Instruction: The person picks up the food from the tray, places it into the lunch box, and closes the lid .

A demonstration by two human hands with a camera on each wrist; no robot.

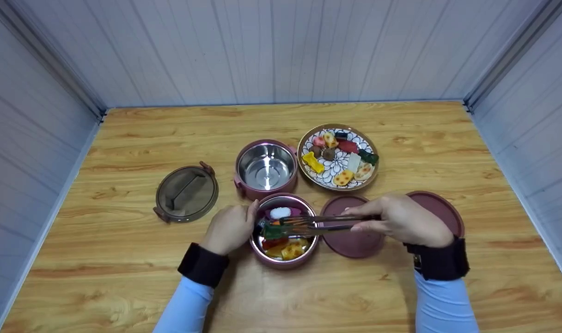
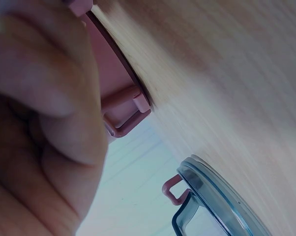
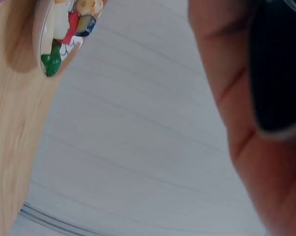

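My left hand (image 1: pixel 230 227) holds the left side of a pink steel-lined food container (image 1: pixel 283 264), thumb at the rim. Its curled fingers (image 2: pixel 44 78) fill the left side of the left wrist view. My right hand (image 1: pixel 403 219) grips brown see-through tongs (image 1: pixel 332 223), whose fork-like tips are inside the container over a green leafy toy food piece (image 1: pixel 272 230). Around it lie a white piece (image 1: pixel 280 212) and a spotted yellow piece (image 1: pixel 294 249), among several others. In the right wrist view the right hand (image 3: pixel 251 108) shows large, with the tongs out of sight.
Behind stands a second container (image 1: pixel 266 169) with handles and a bare steel inside. A patterned plate (image 1: pixel 336 159) holds several toy foods. Two pink round lids (image 1: pixel 352 243) (image 1: pixel 436 210) lie to the right, and a dark see-through lid (image 1: pixel 186 194) with clips at the left.
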